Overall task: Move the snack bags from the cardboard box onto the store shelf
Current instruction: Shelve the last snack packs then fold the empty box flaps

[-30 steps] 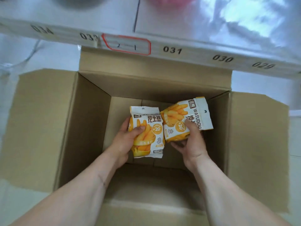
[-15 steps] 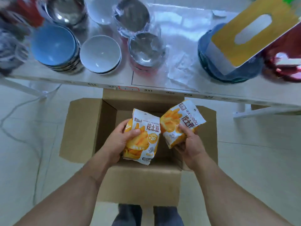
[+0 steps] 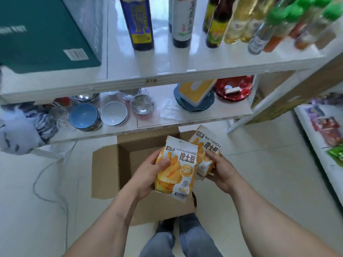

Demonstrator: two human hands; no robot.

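Note:
My left hand [image 3: 148, 173] grips a yellow-and-white snack bag [image 3: 177, 169] with fries printed on it, held upright above the open cardboard box [image 3: 109, 175] on the floor. My right hand [image 3: 221, 171] holds a second, matching snack bag [image 3: 207, 148], partly hidden behind the first one. Both bags are clear of the box, well above its rim. The white store shelf [image 3: 167, 78] stands just beyond the box, with an upper board and a lower board. What lies inside the box is hidden by my hands and the bags.
Bottles [image 3: 141, 23] and a green carton [image 3: 42, 34] stand on the upper board. Bowls [image 3: 84, 117], a blue plate stack [image 3: 193, 104] and a red dish [image 3: 233, 89] fill the lower board. Another shelf with packets [image 3: 326, 125] is at the right. A cable [image 3: 46, 175] runs across the tiled floor.
Both hands have lifted the two bags up out of the box. My view has risen and pulled back, so the upper shelf board with its bottles has come into view.

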